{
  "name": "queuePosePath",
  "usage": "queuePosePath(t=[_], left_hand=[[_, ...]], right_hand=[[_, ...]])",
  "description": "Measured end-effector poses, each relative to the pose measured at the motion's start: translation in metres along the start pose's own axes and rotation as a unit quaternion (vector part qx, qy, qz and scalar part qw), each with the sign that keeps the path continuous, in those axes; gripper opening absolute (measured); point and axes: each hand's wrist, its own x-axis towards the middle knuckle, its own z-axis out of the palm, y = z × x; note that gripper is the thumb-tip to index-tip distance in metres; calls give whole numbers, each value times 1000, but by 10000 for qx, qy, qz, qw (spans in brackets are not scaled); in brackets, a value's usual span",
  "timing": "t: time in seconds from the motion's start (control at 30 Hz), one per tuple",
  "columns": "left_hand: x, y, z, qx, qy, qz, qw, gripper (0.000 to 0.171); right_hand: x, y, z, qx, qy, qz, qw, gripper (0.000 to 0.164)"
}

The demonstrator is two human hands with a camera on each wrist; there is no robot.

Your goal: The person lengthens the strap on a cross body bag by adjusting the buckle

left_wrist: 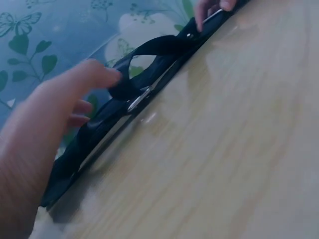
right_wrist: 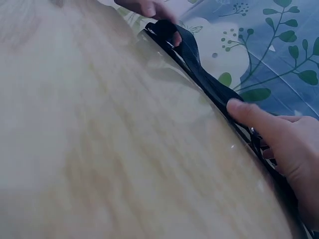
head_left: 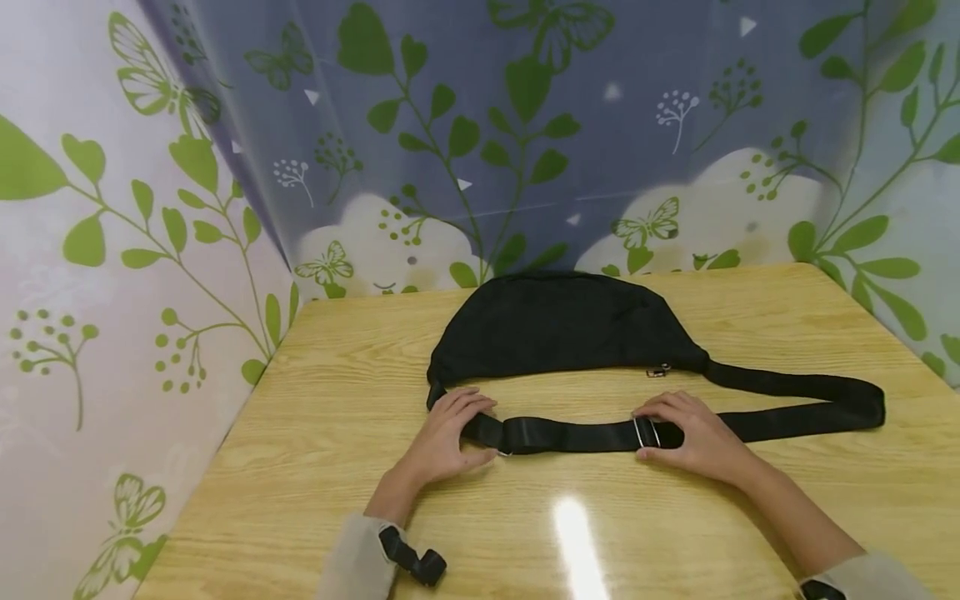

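A black waist bag (head_left: 562,325) lies on the table, with a small zip pull (head_left: 658,371) on its lower edge. Its black strap (head_left: 577,436) runs in front of the bag and loops back at the right. My left hand (head_left: 450,435) rests over the strap's left part beside a metal ring (left_wrist: 139,99), thumb spread away from the fingers. At the metal slider (head_left: 647,432), my right hand (head_left: 697,437) holds the strap between thumb and fingers. In the right wrist view the right fingers (right_wrist: 269,149) are curled and partly hidden behind the thumb.
The wood-grain table (head_left: 300,467) carries a bright light reflection in front. A printed cloth (head_left: 420,150) with leaves and butterflies hangs behind and along the sides. A short black band (head_left: 412,557) dangles from the left sleeve (head_left: 356,558).
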Motion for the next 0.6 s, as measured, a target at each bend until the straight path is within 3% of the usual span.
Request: queuePosePath(t=[0.07, 0.17, 0.2, 0.27, 0.37, 0.47, 0.53, 0.6], left_hand=[[5, 7, 3, 209, 634, 409, 9969, 59], [20, 29, 13, 384, 1582, 1276, 9784, 47], [26, 39, 18, 409, 1765, 1550, 9712, 43], [38, 61, 31, 508, 1784, 1938, 9633, 40], [56, 94, 54, 809, 1072, 1999, 9706, 41], [75, 119, 76, 1251, -103, 1507, 9806, 51], [84, 127, 88, 1448, -726, 1222, 9792, 54], [89, 130, 96, 1489, -1017, 1120, 9772, 52]], right_hand=[[1, -1, -2, 34, -9, 74, 10000, 48], [7, 2, -8, 16, 358, 44, 9993, 41], [11, 4, -11, -92, 532, 15, 9985, 39], [19, 8, -17, -378, 874, 0, 9955, 37], [31, 17, -28, -863, 944, 208, 9916, 39], [41, 27, -38, -1301, 534, 446, 9891, 41], [46, 33, -43, -1478, 184, 467, 9877, 39], [51, 37, -47, -1483, -116, 393, 9881, 37]])
